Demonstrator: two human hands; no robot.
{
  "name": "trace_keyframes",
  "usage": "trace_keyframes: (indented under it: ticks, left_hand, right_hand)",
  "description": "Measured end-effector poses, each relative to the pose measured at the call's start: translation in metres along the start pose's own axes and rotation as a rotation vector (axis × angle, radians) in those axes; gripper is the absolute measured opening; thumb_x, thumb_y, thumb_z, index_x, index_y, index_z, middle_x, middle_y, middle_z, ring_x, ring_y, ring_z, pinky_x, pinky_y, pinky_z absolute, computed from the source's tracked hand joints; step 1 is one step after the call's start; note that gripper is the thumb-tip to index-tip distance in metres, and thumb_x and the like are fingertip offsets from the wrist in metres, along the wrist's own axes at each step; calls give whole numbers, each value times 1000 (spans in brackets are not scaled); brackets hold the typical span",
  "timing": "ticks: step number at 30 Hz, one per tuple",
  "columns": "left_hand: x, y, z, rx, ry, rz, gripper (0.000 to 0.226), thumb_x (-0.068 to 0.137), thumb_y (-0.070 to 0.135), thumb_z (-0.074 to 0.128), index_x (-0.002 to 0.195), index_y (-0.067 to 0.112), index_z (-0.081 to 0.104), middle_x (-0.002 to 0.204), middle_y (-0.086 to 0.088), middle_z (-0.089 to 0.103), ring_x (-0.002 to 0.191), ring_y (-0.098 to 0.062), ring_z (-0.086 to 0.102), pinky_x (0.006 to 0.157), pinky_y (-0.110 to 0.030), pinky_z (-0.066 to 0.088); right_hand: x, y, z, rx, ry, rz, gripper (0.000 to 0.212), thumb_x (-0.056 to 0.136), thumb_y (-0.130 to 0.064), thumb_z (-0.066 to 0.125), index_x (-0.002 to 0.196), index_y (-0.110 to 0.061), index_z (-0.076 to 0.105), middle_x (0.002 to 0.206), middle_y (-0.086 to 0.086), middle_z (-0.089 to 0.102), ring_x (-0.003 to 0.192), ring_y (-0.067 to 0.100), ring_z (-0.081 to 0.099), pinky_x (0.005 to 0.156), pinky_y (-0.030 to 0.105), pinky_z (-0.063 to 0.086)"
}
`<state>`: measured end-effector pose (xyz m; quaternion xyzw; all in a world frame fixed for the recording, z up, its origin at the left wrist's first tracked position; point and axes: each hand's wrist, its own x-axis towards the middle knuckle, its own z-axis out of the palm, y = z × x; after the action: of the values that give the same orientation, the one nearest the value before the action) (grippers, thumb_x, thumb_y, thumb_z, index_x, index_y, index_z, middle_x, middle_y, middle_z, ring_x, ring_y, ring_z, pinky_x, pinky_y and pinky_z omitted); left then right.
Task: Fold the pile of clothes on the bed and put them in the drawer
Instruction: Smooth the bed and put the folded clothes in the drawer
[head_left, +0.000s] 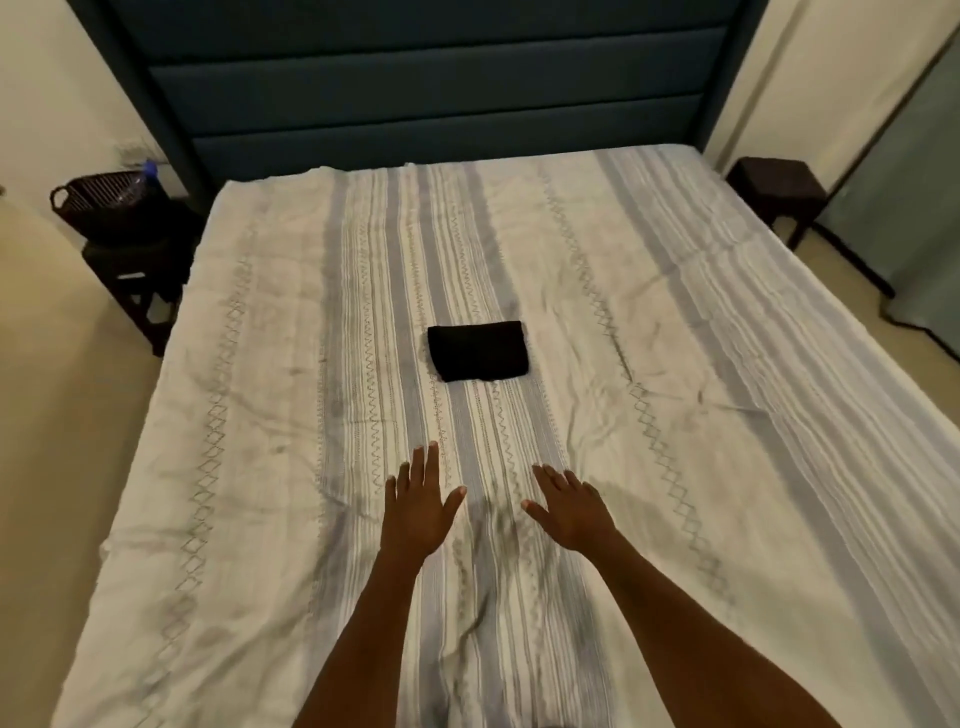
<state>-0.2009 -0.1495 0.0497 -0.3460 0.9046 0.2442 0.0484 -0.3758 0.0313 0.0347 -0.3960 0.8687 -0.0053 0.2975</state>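
The bed (675, 415) fills most of the view, covered by a white and grey striped bedspread (260, 415) with zigzag and diamond stitching, lightly creased near the middle. Behind it stands a dark blue padded headboard (436, 88). To the left of the bed a dark stool carries a woven laundry basket (104, 200) with what looks like a plastic bottle in it; to the right stands a second dark stool (776, 189), beside a teal curtain.

On the middle of the bedspread lies one folded black garment (478, 351), a neat flat rectangle, well apart from both hands. No loose pile shows anywhere on the bed, and no drawer is in view.

Both bare forearms reach in from the bottom edge. The left hand (418, 506) is held palm down over the bedspread, its fingers straight and a little spread, holding nothing. The right hand (569, 506) is likewise palm down, fingers loosely spread and empty. Whether either palm touches the cloth I cannot tell.

By the look of it, folding is finished and the carrying step is in hand. The next move calls for a reach forward to the garment and a lift from both sides, so that the folds hold together on the way to the drawer.
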Motion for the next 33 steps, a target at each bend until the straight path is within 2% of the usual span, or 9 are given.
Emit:
trace_keyframes:
  ticks: [5, 9, 12, 17, 19, 21, 25, 29, 33]
  left_hand:
    - [121, -22, 65, -20, 28, -47, 88, 89, 74, 10, 157, 23, -14, 166, -5, -6, 152, -32, 10, 121, -49, 9]
    - [195, -49, 110, 10, 47, -77, 92, 83, 76, 4, 157, 25, -13, 166, -4, -8, 153, -33, 5, 121, -48, 7]
    - [235, -65, 135, 67, 15, -76, 95, 80, 81, 0, 157, 27, -10, 166, -7, -6, 152, -39, 2, 120, -53, 6]
    - [271, -76, 181, 120, -63, -147, 89, 83, 83, 9, 157, 36, -6, 166, -5, -10, 152, -38, -6, 120, -56, -1]
    - [273, -80, 188, 147, -52, -131, 98, 72, 88, -5, 157, 38, -8, 166, -5, -11, 152, -39, -7, 120, -55, -1]
    - [273, -83, 189, 142, -63, -129, 100, 69, 89, -7, 156, 39, -10, 166, -3, -13, 152, -37, -9, 120, -54, -1]
    - [273, -75, 174, 85, -117, -157, 89, 82, 83, 14, 156, 40, -10, 166, -2, -14, 152, -35, -12, 120, -53, -1]
    - [265, -56, 161, -6, 41, -200, 91, 92, 60, 52, 158, 23, 2, 165, -9, 9, 151, -36, 8, 121, -56, 14]
    - [266, -34, 154, 217, 236, 39, 94, 91, 50, 58, 159, 22, -1, 166, -11, 5, 152, -35, 7, 121, -55, 17]
  right_hand:
    - [163, 29, 3, -75, 38, -25, 76, 101, -63, 23, 161, -22, -1, 169, 1, 1, 154, 33, 11, 121, 51, 21]
    - [272, 42, -1, -136, 139, -52, 78, 104, -49, 39, 160, -24, -8, 168, 1, -10, 151, 36, 20, 113, 48, 33]
    - [325, 46, -8, -93, 183, -27, 84, 101, -32, 48, 159, -29, -13, 167, 1, -18, 128, 38, 50, 88, 40, 48]
    - [387, 63, -6, -107, 239, 3, 85, 99, -19, 46, 159, -34, -13, 167, 1, -16, 88, 28, 59, 66, 32, 41]
    - [400, 66, -7, -124, 263, -6, 77, 102, -25, 44, 160, -35, -5, 168, 0, -10, 81, 27, 60, 66, 32, 42]
    - [405, 66, -8, -152, 353, -15, 67, 102, -25, 46, 160, -33, 14, 168, 1, 9, 94, 31, 66, 72, 35, 46]
    - [393, 68, -5, -275, 497, -58, 57, 79, -11, 76, 134, -18, 62, 139, 11, 61, 90, 39, 67, 66, 42, 54]
    - [344, 70, 8, -314, 473, -72, 49, 74, -10, 78, 122, -13, 68, 127, 13, 65, 82, 37, 65, 52, 37, 51]
    - [278, 88, 52, -237, 471, -39, 49, 70, -3, 77, 119, -8, 69, 130, 16, 62, 85, 40, 67, 45, 40, 53]
